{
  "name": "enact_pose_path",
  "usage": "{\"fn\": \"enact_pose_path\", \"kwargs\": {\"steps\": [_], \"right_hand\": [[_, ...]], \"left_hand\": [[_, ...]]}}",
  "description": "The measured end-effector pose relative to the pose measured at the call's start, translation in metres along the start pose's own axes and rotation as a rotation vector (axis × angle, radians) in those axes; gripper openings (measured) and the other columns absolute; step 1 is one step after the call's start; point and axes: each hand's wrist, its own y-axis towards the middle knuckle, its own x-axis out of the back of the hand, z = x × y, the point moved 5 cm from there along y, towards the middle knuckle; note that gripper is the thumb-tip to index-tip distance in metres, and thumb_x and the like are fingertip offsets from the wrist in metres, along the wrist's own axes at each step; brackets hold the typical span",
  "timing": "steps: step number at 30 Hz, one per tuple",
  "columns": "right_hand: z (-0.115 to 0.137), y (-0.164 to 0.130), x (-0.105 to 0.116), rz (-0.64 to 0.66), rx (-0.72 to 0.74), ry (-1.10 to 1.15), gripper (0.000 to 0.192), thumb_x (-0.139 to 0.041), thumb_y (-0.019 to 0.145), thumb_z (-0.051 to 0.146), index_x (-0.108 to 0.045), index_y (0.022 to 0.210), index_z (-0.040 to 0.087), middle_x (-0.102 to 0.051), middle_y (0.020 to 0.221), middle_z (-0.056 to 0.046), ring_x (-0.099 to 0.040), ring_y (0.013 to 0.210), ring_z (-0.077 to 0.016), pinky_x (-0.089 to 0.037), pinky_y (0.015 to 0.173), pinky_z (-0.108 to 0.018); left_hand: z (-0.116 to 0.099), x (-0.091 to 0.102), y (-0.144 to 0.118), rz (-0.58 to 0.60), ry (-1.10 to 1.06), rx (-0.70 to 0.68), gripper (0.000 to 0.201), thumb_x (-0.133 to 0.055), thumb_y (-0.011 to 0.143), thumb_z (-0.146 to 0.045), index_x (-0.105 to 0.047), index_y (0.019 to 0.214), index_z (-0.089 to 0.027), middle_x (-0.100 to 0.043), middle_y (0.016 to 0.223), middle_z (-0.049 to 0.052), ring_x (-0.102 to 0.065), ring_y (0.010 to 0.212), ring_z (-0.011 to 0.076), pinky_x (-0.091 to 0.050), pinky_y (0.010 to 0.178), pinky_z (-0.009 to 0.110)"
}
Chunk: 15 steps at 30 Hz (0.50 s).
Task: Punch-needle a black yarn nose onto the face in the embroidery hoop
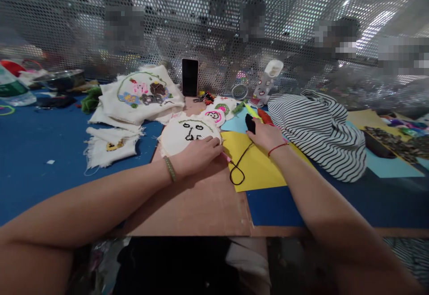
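Forearms reach in from the bottom corners toward frame centre. Left hand (pixel 197 152) lies palm down, fingers flat on the hoop (pixel 187 134) at centre, pinning rather than gripping. Right hand (pixel 264 136), just right of centre, grip clenched on a black tool (pixel 250 123); black thread (pixel 239 165) loops over yellow paper (pixel 258 165). Best: keep hoop flat, thread slack, wrist low on desk (pixel 201 205).
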Motion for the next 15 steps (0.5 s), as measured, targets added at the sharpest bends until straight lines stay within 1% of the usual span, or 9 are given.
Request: {"fn": "enact_pose_path", "kwargs": {"steps": [3,6,8,9,10,12,13,14,15], "right_hand": [[-0.008,0.007,0.004,-0.016,-0.007,0.138,0.045,-0.063,0.088,0.036,-0.059,0.129,0.015,-0.071,0.117,-0.023,-0.069,0.109,-0.0376,-0.051,0.095,-0.051],[-0.007,0.007,0.014,-0.009,0.040,0.368,0.047,-0.044,0.098,0.039,-0.047,0.140,0.019,-0.074,0.112,-0.014,-0.073,0.094,-0.0265,-0.057,0.082,-0.043],[0.006,-0.002,0.020,0.065,0.134,0.706,0.053,-0.043,0.098,0.048,-0.040,0.145,0.024,-0.075,0.105,-0.008,-0.072,0.079,-0.0216,-0.058,0.073,-0.038],[0.016,-0.009,0.022,0.125,0.192,0.916,0.057,-0.049,0.094,0.053,-0.040,0.144,0.026,-0.075,0.101,-0.006,-0.070,0.074,-0.0204,-0.057,0.070,-0.037],[0.027,-0.019,0.023,0.205,0.245,1.077,0.062,-0.058,0.090,0.058,-0.043,0.142,0.027,-0.075,0.099,-0.005,-0.070,0.072,-0.0198,-0.056,0.068,-0.036],[0.048,-0.039,0.022,0.343,0.302,1.217,0.070,-0.071,0.081,0.060,-0.047,0.139,0.029,-0.075,0.095,-0.003,-0.070,0.074,-0.0199,-0.055,0.065,-0.034],[0.057,-0.048,0.021,0.393,0.317,1.249,0.072,-0.074,0.079,0.061,-0.048,0.139,0.029,-0.075,0.096,-0.003,-0.071,0.076,-0.0204,-0.056,0.065,-0.034],[0.064,-0.055,0.021,0.422,0.320,1.289,0.074,-0.075,0.078,0.061,-0.048,0.139,0.030,-0.075,0.096,-0.003,-0.072,0.078,-0.0212,-0.056,0.065,-0.034],[0.069,-0.061,0.020,0.440,0.318,1.329,0.075,-0.076,0.078,0.061,-0.047,0.140,0.031,-0.075,0.098,-0.003,-0.072,0.080,-0.0219,-0.057,0.065,-0.035]], "left_hand": [[0.000,0.002,-0.001,-0.008,-0.020,0.015,0.028,-0.044,0.103,-0.023,-0.066,0.117,-0.013,-0.066,0.116,0.014,-0.063,0.103,0.0245,-0.053,0.082,0.035],[0.001,0.010,-0.002,-0.139,-0.167,0.056,0.030,-0.043,0.102,-0.019,-0.064,0.123,-0.011,-0.067,0.120,0.017,-0.064,0.110,0.0262,-0.054,0.091,0.040],[0.004,0.016,-0.003,-0.241,-0.432,0.118,0.038,-0.042,0.101,-0.016,-0.056,0.136,-0.012,-0.064,0.130,0.018,-0.067,0.107,0.0239,-0.056,0.090,0.040],[0.006,0.017,-0.003,-0.261,-0.616,0.142,0.045,-0.043,0.101,-0.016,-0.048,0.146,-0.014,-0.059,0.139,0.020,-0.069,0.103,0.0222,-0.057,0.086,0.039],[0.006,0.016,-0.003,-0.254,-0.819,0.155,0.055,-0.045,0.100,-0.017,-0.036,0.155,-0.018,-0.052,0.148,0.022,-0.071,0.099,0.0206,-0.058,0.081,0.037],[0.001,0.010,-0.001,-0.174,-1.224,0.136,0.075,-0.054,0.097,-0.018,-0.018,0.162,-0.027,-0.039,0.159,0.024,-0.072,0.098,0.0193,-0.059,0.077,0.034],[-0.003,0.007,0.001,-0.113,-1.400,0.115,0.078,-0.058,0.095,-0.017,-0.019,0.161,-0.028,-0.042,0.157,0.023,-0.072,0.100,0.0194,-0.058,0.079,0.033],[-0.006,0.003,0.002,-0.053,-1.552,0.093,0.074,-0.061,0.094,-0.016,-0.026,0.158,-0.026,-0.051,0.150,0.022,-0.071,0.101,0.0191,-0.057,0.082,0.033],[-0.010,-0.001,0.003,0.006,-1.673,0.069,0.066,-0.064,0.093,-0.016,-0.035,0.152,-0.022,-0.063,0.135,0.019,-0.071,0.098,0.0183,-0.056,0.084,0.032]]}}
